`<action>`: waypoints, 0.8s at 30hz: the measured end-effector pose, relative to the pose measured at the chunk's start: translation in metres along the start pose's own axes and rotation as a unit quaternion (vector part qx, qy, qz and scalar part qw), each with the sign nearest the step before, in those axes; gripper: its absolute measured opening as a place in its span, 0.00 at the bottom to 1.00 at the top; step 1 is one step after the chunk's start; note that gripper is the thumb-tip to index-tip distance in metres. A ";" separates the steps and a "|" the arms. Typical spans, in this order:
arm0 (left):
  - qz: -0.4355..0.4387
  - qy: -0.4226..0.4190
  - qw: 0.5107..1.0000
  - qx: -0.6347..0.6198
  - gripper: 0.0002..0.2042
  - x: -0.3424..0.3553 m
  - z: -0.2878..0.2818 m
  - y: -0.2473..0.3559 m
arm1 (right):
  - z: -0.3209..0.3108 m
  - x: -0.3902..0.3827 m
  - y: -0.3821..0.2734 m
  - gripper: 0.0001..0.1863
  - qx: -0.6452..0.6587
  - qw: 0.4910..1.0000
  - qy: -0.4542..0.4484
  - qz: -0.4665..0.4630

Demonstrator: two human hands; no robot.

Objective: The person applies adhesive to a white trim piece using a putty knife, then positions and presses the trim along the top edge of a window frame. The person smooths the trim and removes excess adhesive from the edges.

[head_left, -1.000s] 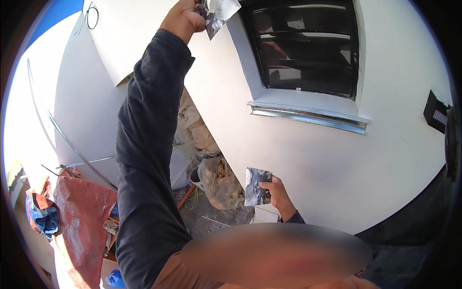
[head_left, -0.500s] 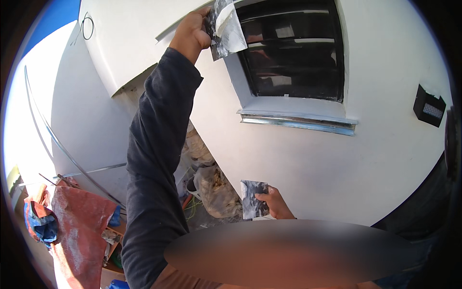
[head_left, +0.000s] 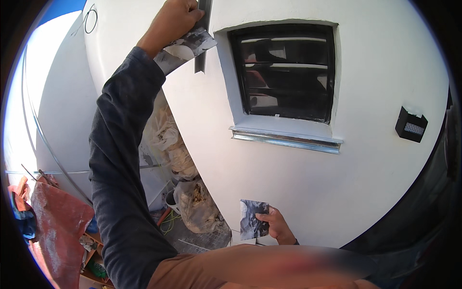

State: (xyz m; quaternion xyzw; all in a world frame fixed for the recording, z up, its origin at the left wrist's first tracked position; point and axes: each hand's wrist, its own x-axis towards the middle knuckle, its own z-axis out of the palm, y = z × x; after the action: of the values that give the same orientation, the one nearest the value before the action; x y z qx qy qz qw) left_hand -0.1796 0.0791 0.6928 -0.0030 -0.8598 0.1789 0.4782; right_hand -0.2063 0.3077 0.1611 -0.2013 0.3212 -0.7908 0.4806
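My left hand [head_left: 175,21] is raised at upper left, fingers closed on a smeared metal scraper blade [head_left: 185,52]; its handle is hidden. The blade overlaps a dark vertical metal strip [head_left: 200,65] on the white wall beside the window; I cannot tell whether they touch. My right hand [head_left: 279,226] is lower centre, thumb across a square metal plate [head_left: 250,219] streaked with pale filler, held upright against the white wall behind it.
A louvred window [head_left: 284,72] has a metal strip [head_left: 284,143] along its sill. A black wall lamp [head_left: 411,125] is at right. Bagged debris [head_left: 197,207], a bucket [head_left: 171,201] and a stained red cloth [head_left: 57,226] lie below and left.
My left hand has shifted left with its blade, which is now tilted, uncovering more of the vertical strip. My right hand and plate sit lower in view, as does the window.
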 end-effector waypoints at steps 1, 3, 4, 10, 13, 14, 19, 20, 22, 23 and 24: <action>0.033 0.012 0.999 0.028 0.11 0.004 0.000 0.001 | -0.001 0.002 0.004 0.23 0.001 1.000 0.008 0.017; 0.066 0.027 0.992 0.105 0.09 0.011 0.003 0.002 | -0.003 0.005 0.011 0.23 0.015 1.000 -0.008 0.023; 0.076 0.018 0.986 0.149 0.08 0.015 0.007 0.003 | -0.004 0.007 0.015 0.23 0.020 0.999 -0.004 0.036; 0.122 -0.026 0.945 0.303 0.08 0.042 0.039 0.012 | -0.007 0.015 0.022 0.25 0.022 0.999 -0.010 0.029; 0.147 -0.030 0.936 0.319 0.10 0.047 0.057 0.018 | -0.010 0.014 0.021 0.26 0.023 0.999 -0.012 0.020; 0.153 -0.028 0.934 0.323 0.11 0.048 0.061 0.020 | -0.011 0.014 0.020 0.26 0.024 0.999 -0.015 0.017; 0.157 -0.038 0.931 0.327 0.11 0.053 0.069 0.029 | -0.014 0.011 0.016 0.25 0.058 0.998 -0.014 0.032; 0.156 -0.043 0.930 0.329 0.11 0.054 0.070 0.031 | -0.015 0.010 0.015 0.25 0.061 0.998 -0.011 0.029; 0.152 -0.054 0.931 0.328 0.11 0.054 0.073 0.032 | -0.015 0.011 0.013 0.24 0.059 0.998 -0.003 0.028; 0.149 -0.060 0.932 0.325 0.10 0.055 0.076 0.033 | -0.015 0.011 0.012 0.24 0.056 0.998 0.006 0.027; 0.146 -0.066 0.933 0.321 0.10 0.055 0.078 0.034 | -0.015 0.011 0.011 0.24 0.060 0.998 0.000 0.027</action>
State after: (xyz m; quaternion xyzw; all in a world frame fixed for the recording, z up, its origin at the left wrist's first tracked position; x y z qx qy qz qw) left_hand -0.2792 0.0965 0.6902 0.0369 -0.7761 0.5136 0.3639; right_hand -0.2145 0.2989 0.1429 -0.1637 0.2787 -0.7954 0.5127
